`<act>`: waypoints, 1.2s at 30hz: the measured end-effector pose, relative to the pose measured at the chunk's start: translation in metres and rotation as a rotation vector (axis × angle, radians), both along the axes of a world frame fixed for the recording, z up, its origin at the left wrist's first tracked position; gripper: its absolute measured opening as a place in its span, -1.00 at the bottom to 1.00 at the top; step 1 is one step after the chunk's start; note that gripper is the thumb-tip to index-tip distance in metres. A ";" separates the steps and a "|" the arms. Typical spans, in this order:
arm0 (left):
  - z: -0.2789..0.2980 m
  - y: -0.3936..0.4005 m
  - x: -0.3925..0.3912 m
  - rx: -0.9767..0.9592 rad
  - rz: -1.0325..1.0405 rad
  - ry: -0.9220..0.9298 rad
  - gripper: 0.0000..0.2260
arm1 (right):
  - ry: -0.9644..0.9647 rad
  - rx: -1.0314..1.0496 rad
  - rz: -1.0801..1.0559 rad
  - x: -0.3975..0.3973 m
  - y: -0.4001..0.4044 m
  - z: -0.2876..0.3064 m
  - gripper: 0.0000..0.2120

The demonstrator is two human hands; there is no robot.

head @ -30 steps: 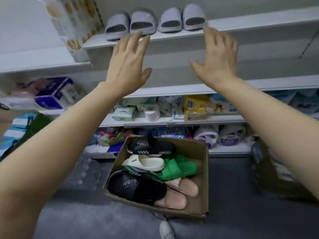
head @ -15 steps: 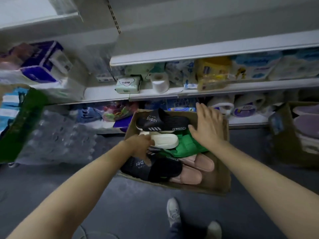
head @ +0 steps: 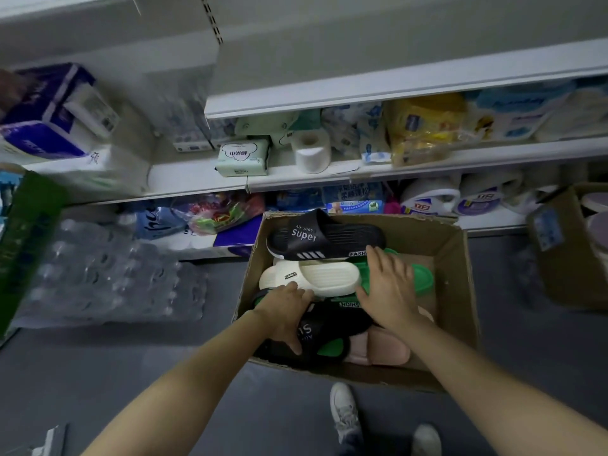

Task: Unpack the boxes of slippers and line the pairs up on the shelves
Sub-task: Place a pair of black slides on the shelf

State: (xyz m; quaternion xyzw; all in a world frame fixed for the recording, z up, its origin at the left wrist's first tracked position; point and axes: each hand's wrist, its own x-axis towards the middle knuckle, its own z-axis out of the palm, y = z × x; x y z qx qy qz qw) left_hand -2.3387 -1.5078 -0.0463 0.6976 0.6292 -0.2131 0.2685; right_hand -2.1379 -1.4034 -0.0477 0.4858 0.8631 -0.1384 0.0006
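An open cardboard box (head: pixel 455 268) stands on the floor below the shelves. It holds a black "Super" slipper (head: pixel 325 236) at the far end, a cream slipper (head: pixel 316 278), a green slipper (head: pixel 422 274), a second black slipper (head: pixel 332 327) and pink slippers (head: pixel 381 352). My left hand (head: pixel 284 312) is at the near black slipper, with fingers curled over its far edge by the cream one and thumb along its strap. My right hand (head: pixel 388 289) lies flat on the green slipper, fingers straight, thumb beside the cream slipper's heel.
White shelves (head: pixel 362 172) behind the box carry tissue packs and a toilet roll (head: pixel 311 151). A second cardboard box (head: pixel 556 258) stands at the right. Shrink-wrapped water bottles (head: pixel 105 284) lie on the floor at the left. My shoes (head: pixel 345 413) are just before the box.
My hands came down from the top shelf with the lilac slippers into the box. The view dropped with them, and both hands now rest on slippers inside.
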 end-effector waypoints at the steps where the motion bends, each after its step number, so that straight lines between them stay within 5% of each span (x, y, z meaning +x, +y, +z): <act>1: 0.005 0.002 -0.004 0.003 0.050 -0.044 -0.13 | 0.010 -0.012 -0.007 -0.001 0.000 -0.003 -0.24; 7: 0.044 0.011 -0.063 -0.031 0.737 -0.646 -0.27 | 0.167 -0.119 -0.153 -0.005 0.007 -0.008 -0.41; 13: 0.032 0.022 -0.111 0.344 1.425 -1.183 0.03 | 0.504 -0.543 -0.465 -0.052 0.005 -0.007 -0.35; 18: 0.021 0.039 -0.120 0.373 1.462 -1.283 -0.12 | 1.028 -1.102 -1.093 -0.136 0.002 -0.028 -0.30; 21: 0.013 0.047 -0.126 0.358 1.454 -1.260 -0.12 | 1.162 -1.050 -1.408 -0.173 0.013 -0.031 0.05; 24: 0.010 0.050 -0.133 0.336 1.436 -1.233 -0.09 | 1.106 -0.936 -1.616 -0.192 0.022 -0.034 0.00; 28: 0.006 0.046 -0.146 0.300 1.452 -1.207 -0.05 | 1.033 -0.741 -1.698 -0.207 0.023 -0.057 -0.04; 36: 0.007 0.049 -0.149 0.307 1.450 -1.196 -0.04 | 1.225 -0.622 -1.669 -0.185 0.019 -0.054 -0.20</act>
